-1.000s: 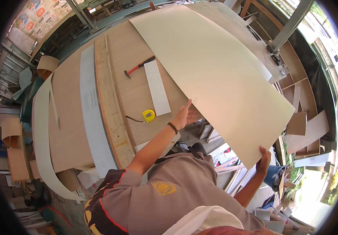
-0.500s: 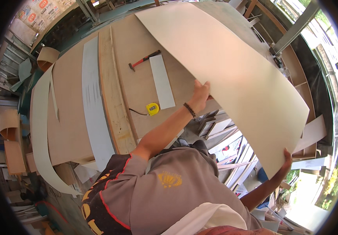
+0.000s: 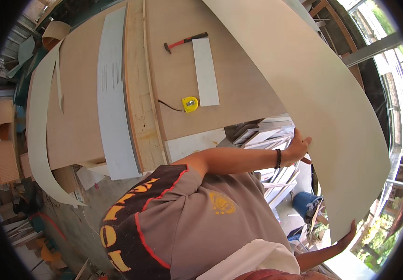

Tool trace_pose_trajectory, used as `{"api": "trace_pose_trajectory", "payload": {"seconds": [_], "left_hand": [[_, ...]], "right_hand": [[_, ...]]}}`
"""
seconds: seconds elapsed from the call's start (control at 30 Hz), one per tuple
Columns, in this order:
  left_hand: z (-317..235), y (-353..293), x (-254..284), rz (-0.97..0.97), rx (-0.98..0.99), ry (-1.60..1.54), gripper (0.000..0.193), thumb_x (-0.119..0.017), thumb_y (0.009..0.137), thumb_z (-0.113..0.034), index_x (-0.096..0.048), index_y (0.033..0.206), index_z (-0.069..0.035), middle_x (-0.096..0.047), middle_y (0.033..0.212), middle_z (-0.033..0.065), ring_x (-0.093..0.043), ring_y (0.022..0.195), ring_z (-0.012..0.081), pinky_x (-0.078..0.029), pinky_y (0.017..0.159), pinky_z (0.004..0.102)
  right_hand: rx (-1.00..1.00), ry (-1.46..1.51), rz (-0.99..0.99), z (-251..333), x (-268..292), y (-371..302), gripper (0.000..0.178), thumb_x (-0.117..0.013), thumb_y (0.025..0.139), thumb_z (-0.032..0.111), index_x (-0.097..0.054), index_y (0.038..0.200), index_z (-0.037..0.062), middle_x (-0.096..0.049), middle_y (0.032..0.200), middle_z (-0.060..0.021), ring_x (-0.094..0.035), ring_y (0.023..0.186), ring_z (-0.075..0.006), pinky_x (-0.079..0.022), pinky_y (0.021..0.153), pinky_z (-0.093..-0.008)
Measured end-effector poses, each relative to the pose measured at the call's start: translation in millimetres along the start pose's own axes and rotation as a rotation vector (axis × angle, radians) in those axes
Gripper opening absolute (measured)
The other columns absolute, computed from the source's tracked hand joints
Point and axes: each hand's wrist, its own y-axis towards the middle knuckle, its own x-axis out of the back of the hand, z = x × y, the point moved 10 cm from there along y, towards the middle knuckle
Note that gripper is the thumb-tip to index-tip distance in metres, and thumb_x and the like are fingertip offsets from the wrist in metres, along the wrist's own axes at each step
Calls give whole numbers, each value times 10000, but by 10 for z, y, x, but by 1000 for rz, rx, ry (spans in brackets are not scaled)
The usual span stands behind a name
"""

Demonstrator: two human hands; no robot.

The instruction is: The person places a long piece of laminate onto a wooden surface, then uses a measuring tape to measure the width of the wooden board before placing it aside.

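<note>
Workshop space surrounds a broad table (image 3: 236, 88) topped with brown board; its edges appear curved in the wide view. Bare floor (image 3: 99, 228) shows at the lower left, and scrap pieces crowd the far left side. On the right, a metal post (image 3: 374, 50) slants across a bright opening, with greenery (image 3: 372, 247) outside.

Table layout, left to right: a pale curved strip (image 3: 38, 130) runs along the left side and bends down past the near edge, with a thin sliver (image 3: 59, 77) beside it. Next come a long grey-white panel (image 3: 111, 93) and, just beside it, a wooden plank (image 3: 140, 93). Right of the plank lie a yellow tape measure (image 3: 190, 104), a short white strip (image 3: 206, 72) and a hammer (image 3: 182, 43) with a red-and-black handle, its end near the strip's top.

Stacked boards (image 3: 269, 133) stand beyond the near table edge; a blue bucket (image 3: 305, 204) sits near them.

One large cream sheet (image 3: 332, 102) extends over the table's right side and past its near edge. The left hand (image 3: 297, 148) pinches its left edge between thumb and fingers. The right hand (image 3: 347, 238) touches its lower end; its fingers are partly hidden, so whether they pinch cannot be told.
</note>
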Motion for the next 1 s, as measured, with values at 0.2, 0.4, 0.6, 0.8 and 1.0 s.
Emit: {"api": "trace_pose_trajectory", "payload": {"seconds": [0.2,0.4,0.6,0.8,1.0], "left_hand": [[1316,559,977,18,415,284,683,-563,1020,-344,-177,1505,-56,-648,1185,291,-741,871,329,-637,591,528],[662,-278,2270,-1,257,553,433,-554,1053,-374,-565,1289,-11,-719,1162,177,-750,815,237,-634,620,369],[-750,-2427,4429,-998,-288,532,320,-584,1035,-373,-630,1123,-69,-723,885,44,-652,626,96,-522,481,260],[-764,-5604,5336,-2170,-277,1003,486,-705,920,-359,-580,1287,-67,-640,1274,179,-595,1176,344,-489,997,503],[-196,-6433,6369,-2001,430,874,836,-557,936,-683,-502,1439,-16,-547,1424,261,-524,1324,410,-441,1090,520]], "right_hand": [[-406,98,504,-969,-611,647,487,-635,1023,365,-584,1329,-10,-681,1227,-125,-645,1123,-243,-534,921,-368],[-875,-210,257,-3233,-548,1084,522,-723,936,470,-651,1187,19,-684,958,-116,-648,775,-219,-523,612,-414],[-897,-689,137,-4087,-1365,1113,413,-697,938,393,-696,1102,14,-682,836,-119,-661,718,-253,-522,602,-436],[96,-783,510,-3145,-4226,1872,472,-600,906,404,-721,1057,-26,-730,989,-259,-700,968,-421,-526,885,-511],[493,-419,694,-435,-6321,54,298,-630,987,227,-685,1195,21,-720,1117,-179,-715,1005,-316,-559,856,-423]]}}
